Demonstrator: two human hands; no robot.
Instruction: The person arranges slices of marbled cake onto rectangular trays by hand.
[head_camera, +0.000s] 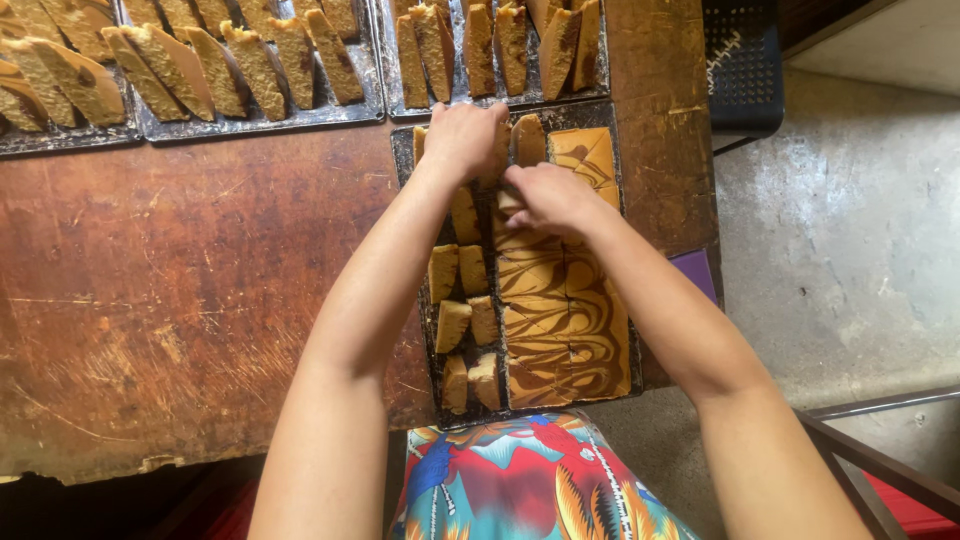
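A dark baking tray (637, 372) lies lengthwise in front of me on a worn wooden table (180, 290). Its right side holds a marbled brown-and-yellow cake slab (565, 330) scored into slices. Down its left side stand several cut slices (463, 325) turned on edge. My left hand (462, 137) rests at the far end of the tray, fingers closed over a slice there. My right hand (545, 195) sits just beside it, fingers curled on the edge of the slab at a slice (510, 203).
Three more dark trays of browned slices line the table's far edge (240, 60), (500, 50), (50, 80). A black crate (745, 60) stands on the concrete floor at the right. A purple object (697, 272) peeks from under the table edge.
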